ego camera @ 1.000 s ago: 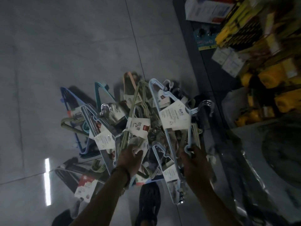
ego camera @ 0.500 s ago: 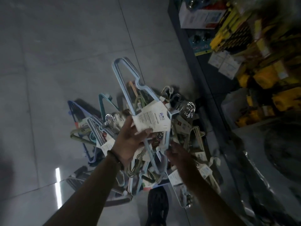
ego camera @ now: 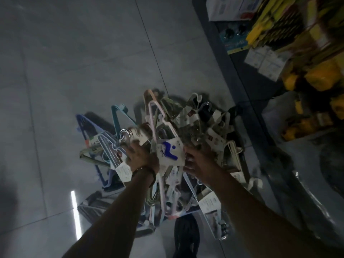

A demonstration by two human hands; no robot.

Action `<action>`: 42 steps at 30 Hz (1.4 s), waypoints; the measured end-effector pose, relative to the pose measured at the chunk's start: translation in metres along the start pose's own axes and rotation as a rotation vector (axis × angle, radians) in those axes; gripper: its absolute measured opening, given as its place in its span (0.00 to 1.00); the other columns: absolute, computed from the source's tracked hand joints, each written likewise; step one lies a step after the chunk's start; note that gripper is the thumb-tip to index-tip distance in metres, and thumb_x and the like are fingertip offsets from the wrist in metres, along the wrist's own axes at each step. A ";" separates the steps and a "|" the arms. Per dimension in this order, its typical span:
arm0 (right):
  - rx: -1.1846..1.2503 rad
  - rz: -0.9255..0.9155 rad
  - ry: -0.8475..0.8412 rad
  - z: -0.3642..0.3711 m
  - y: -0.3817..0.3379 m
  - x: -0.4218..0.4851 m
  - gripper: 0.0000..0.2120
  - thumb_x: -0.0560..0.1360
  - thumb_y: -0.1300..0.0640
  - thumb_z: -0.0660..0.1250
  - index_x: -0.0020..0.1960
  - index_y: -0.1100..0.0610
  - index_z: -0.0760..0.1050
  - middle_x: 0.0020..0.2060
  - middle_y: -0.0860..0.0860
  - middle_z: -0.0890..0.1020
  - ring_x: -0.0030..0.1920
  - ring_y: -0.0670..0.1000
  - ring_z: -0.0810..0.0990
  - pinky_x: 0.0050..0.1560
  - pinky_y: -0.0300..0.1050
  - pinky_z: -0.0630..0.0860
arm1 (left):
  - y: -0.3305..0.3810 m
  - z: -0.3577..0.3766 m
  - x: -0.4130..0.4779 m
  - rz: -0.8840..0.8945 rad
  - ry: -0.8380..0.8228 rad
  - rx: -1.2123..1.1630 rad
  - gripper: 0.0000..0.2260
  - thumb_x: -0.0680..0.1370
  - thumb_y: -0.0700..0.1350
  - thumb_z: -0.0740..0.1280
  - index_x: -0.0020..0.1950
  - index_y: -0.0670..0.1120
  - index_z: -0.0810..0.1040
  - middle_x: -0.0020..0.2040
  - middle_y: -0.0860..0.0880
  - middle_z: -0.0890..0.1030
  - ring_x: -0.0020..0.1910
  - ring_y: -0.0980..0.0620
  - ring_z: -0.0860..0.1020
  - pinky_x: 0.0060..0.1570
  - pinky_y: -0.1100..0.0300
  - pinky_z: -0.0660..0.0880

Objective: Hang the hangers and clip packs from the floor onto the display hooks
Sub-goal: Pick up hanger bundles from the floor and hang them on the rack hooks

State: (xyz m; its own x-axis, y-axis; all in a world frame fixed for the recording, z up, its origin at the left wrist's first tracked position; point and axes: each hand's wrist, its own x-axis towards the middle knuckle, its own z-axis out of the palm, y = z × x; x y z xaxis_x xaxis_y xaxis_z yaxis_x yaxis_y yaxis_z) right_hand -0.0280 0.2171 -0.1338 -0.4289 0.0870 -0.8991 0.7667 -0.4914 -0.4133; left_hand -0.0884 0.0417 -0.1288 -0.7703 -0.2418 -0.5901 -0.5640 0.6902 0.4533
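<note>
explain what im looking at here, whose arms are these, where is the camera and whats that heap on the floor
There is no machine here: the two arms belong to a person, and the single picture comes from a camera worn on their head, looking down. So the left hand and right hand reach away from you. Below them, on the grey tiled floor, lies a tangled heap of clothes hangers, among them a blue hanger and a teal hanger, many with paper labels. The left hand grips a pale pink hanger pack beside its white card with a blue mark. The right hand's fingers are at the card's other edge; whether they hold it is too dim to tell. On the right stands a shelf with yellow goods.
</note>
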 end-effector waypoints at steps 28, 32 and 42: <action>-0.439 -0.375 -0.019 0.015 0.003 -0.180 0.10 0.86 0.49 0.62 0.59 0.54 0.76 0.43 0.44 0.83 0.41 0.46 0.82 0.43 0.43 0.78 | 0.065 -0.122 -0.133 -0.047 -0.427 -0.723 0.16 0.76 0.36 0.74 0.61 0.50 0.79 0.54 0.48 0.88 0.46 0.51 0.88 0.38 0.59 0.83; -0.752 -0.716 -0.024 0.012 -0.046 -0.296 0.09 0.87 0.55 0.59 0.64 0.54 0.76 0.49 0.41 0.84 0.50 0.41 0.82 0.50 0.30 0.75 | 0.110 -0.199 -0.212 -0.024 -0.444 -0.747 0.20 0.73 0.48 0.79 0.60 0.43 0.78 0.54 0.38 0.86 0.45 0.40 0.82 0.45 0.47 0.80; -0.851 -0.730 0.280 0.034 -0.116 -0.609 0.15 0.76 0.39 0.69 0.50 0.50 0.81 0.44 0.47 0.85 0.45 0.47 0.84 0.51 0.53 0.83 | 0.168 -0.353 -0.419 0.307 -0.505 -0.873 0.17 0.75 0.40 0.77 0.63 0.43 0.81 0.56 0.37 0.86 0.55 0.36 0.85 0.58 0.41 0.80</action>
State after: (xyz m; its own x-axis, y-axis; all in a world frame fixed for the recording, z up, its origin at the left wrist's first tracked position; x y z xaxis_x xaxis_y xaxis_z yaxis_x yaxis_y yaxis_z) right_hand 0.1278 0.1912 0.4665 -0.8633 0.3512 -0.3624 0.4992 0.4887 -0.7156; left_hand 0.0343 0.0184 0.4299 -0.8160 0.3107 -0.4875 -0.5392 -0.1052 0.8356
